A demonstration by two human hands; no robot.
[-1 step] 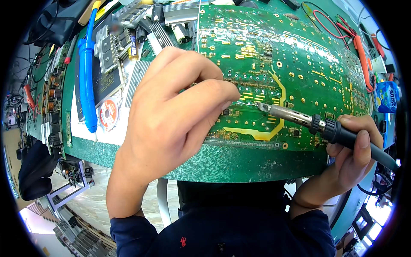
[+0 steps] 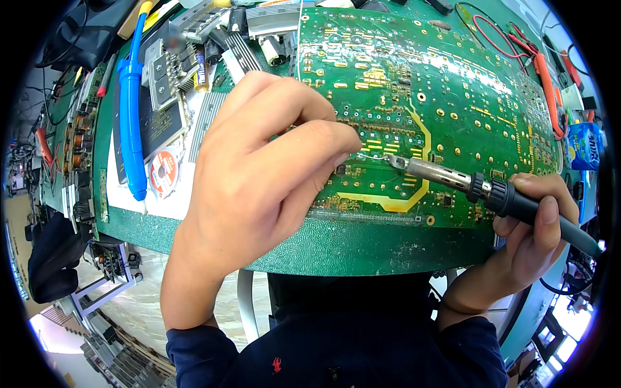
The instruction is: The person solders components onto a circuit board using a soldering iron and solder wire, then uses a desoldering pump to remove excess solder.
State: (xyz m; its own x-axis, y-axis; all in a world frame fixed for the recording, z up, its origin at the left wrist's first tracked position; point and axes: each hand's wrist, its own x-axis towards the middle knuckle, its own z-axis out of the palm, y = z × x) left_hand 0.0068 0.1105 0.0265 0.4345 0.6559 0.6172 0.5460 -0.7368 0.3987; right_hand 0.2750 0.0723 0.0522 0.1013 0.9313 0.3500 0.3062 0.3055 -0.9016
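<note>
A large green circuit board (image 2: pixel 466 129) lies with its soldered side up in front of me. My right hand (image 2: pixel 540 216) is closed round the black handle of a soldering iron (image 2: pixel 446 176), whose tip rests at the board near its middle. My left hand (image 2: pixel 265 155) hangs over the board's left part, thumb and forefinger pinched on a thin silvery solder wire (image 2: pixel 370 156). The wire's free end reaches the iron's tip; whether it is melting I cannot tell. Part of the board is hidden behind my left hand.
To the left lie a blue desoldering pump (image 2: pixel 130 123), a red-and-white round disc (image 2: pixel 164 172) and heat-sink parts (image 2: pixel 236 55). On the right are orange-handled probes (image 2: pixel 547 97) with red leads and a blue packet (image 2: pixel 582 147). The green table's edge (image 2: pixel 349 255) curves close before my body.
</note>
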